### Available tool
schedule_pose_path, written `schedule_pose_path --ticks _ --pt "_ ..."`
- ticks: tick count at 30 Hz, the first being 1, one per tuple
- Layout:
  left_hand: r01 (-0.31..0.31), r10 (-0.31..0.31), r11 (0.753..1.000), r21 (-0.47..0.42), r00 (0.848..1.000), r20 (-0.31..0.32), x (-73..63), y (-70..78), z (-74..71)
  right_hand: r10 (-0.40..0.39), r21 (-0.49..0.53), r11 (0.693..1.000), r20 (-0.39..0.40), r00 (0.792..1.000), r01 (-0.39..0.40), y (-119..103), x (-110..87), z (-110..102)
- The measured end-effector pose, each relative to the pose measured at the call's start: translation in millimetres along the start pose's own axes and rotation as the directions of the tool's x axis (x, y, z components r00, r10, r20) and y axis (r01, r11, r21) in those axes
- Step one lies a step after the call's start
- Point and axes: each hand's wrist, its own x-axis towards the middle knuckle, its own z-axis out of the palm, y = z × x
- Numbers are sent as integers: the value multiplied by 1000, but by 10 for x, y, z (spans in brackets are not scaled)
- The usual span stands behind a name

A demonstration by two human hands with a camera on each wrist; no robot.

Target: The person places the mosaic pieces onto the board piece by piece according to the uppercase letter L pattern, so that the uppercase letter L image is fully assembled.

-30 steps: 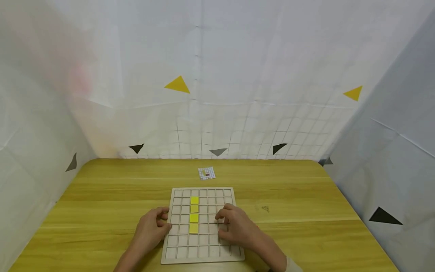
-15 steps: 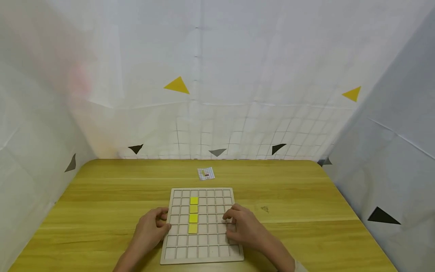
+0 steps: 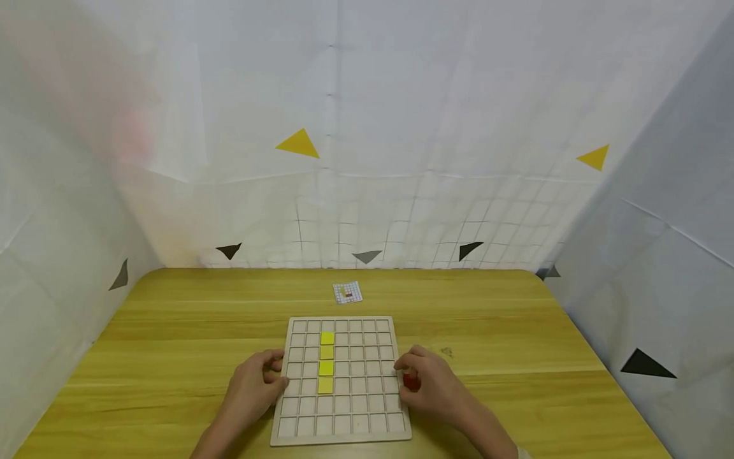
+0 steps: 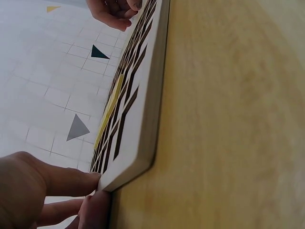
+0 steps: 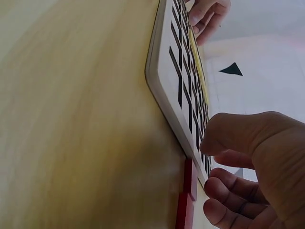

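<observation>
A pale wooden grid board [image 3: 355,405] lies flat on the table, with a column of several yellow square tiles [image 3: 326,368] in its cells. At its left edge my left hand [image 3: 252,387] holds the rim between thumb and fingers. My right hand [image 3: 431,386] is at the right edge, fingers loosely bent, with nothing seen pinched between them. Under that hand a red piece [image 3: 411,381] shows in part. In the right wrist view two red blocks [image 5: 190,179] sit on the table along the board's side, just below the fingers.
A small printed grid card [image 3: 347,292] with yellow and red marks lies behind the board. White sheets [image 3: 378,127] with triangular stickers enclose the wooden table [image 3: 189,319] at the back and sides.
My right hand has moved right, from above the board's right columns to its right edge, and a red piece has come into view beneath it. The left hand has stayed put.
</observation>
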Motion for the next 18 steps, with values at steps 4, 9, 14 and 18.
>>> schedule_pose_path --ticks 4,9,14,18 --pt "-6 6 1000 -3 1000 1 -6 -1 -6 12 -26 1000 -21 1000 -13 42 -42 -33" --pt "4 -4 1000 -1 1000 2 -5 8 -6 27 -56 998 -35 999 -29 96 -111 -71" --pt "-13 13 1000 9 1000 7 1 4 -10 53 -90 994 -33 998 -55 131 -174 -116" --pt "-16 16 1000 2 1000 8 -1 7 -16 77 -89 993 -21 997 -79 154 -212 -166"
